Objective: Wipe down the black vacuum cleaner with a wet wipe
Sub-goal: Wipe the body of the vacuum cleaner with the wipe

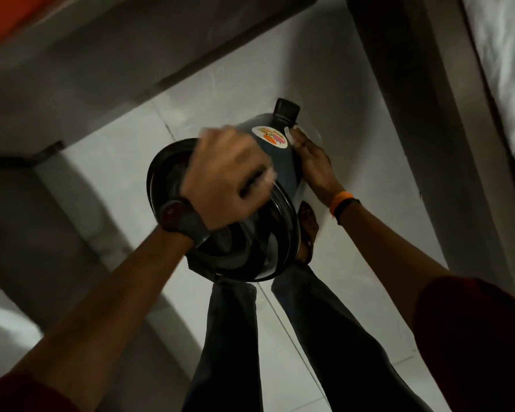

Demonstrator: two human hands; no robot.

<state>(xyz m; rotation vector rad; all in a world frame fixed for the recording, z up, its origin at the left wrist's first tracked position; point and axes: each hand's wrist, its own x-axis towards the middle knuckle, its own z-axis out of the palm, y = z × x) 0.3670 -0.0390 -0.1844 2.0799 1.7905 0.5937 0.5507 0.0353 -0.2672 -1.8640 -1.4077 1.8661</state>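
Your left hand [229,176] grips the black vacuum cleaner [238,209] from above at frame centre, off the floor.
Right hand [312,165] lies flat, pressing a wet wipe [293,135] to its smooth, rigid, probably slippery shell; keep that top grip.

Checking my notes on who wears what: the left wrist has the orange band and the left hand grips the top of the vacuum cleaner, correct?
Not quite. The head view shows the orange band on the right wrist; the left wrist carries a dark watch. The left hand does grip the top of the vacuum cleaner.
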